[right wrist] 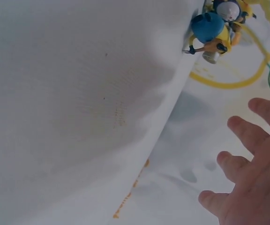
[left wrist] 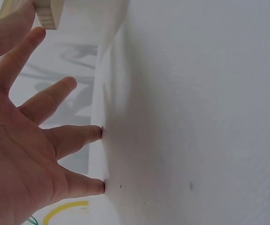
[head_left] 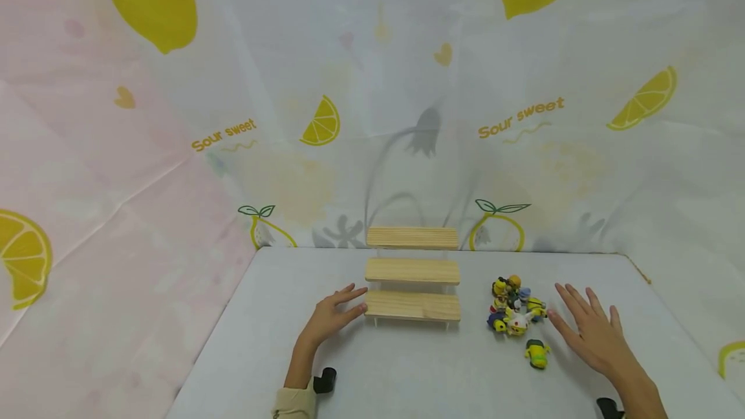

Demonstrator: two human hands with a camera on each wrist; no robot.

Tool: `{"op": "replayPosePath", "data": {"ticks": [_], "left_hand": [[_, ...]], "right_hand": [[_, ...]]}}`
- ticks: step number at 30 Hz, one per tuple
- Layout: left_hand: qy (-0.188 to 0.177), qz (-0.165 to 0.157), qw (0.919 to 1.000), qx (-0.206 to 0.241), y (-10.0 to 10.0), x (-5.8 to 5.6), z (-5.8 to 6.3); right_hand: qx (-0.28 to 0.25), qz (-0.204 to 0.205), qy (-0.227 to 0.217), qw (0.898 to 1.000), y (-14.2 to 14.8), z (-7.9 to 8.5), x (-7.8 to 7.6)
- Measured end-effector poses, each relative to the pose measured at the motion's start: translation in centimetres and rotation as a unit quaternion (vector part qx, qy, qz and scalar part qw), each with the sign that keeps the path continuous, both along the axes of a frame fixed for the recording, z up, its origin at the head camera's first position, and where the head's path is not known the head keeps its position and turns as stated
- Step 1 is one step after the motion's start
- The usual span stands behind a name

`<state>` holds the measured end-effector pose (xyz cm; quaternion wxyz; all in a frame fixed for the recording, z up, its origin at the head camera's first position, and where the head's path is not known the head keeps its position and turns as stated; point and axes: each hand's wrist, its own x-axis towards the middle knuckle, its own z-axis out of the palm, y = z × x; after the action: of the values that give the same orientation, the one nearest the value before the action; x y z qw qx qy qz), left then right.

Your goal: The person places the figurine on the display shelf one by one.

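A three-step wooden display stand [head_left: 412,306] stands at the back middle of the white table. My left hand [head_left: 330,317] is at the left end of its lowest step, fingers spread, holding nothing; whether the fingertips touch the wood I cannot tell. In the left wrist view that hand [left wrist: 27,140] shows straight fingers. To the right of the stand lies a cluster of small toy figures [head_left: 515,323], mostly yellow. One yellow and green figure [head_left: 537,354] lies apart, nearer me. My right hand [head_left: 593,335] is spread just right of the cluster, with nothing in it.
The white table [head_left: 431,374] ends at the back against a hanging cloth [head_left: 372,167] printed with lemons and lettering. More of this cloth hangs at the left and right sides. A black wrist strap mount [head_left: 326,380] sits at my left wrist.
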<state>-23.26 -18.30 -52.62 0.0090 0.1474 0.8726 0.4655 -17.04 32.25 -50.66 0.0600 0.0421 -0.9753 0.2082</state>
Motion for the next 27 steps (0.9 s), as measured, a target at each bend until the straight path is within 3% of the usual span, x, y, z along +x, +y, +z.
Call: {"op": "replayPosePath", "data": {"ticks": [15, 27], "left_hand": [[-0.001, -0.008, 1.0000, 0.002, 0.1, 0.0, 0.2], [0.010, -0.016, 0.9998, -0.009, 0.0, -0.1, 0.0]], "right_hand": [[-0.003, 0.004, -0.021, 1.000, -0.6, 0.6, 0.8], [0.057, 0.039, -0.016, 0.997, -1.7, 1.0, 2.5]]}}
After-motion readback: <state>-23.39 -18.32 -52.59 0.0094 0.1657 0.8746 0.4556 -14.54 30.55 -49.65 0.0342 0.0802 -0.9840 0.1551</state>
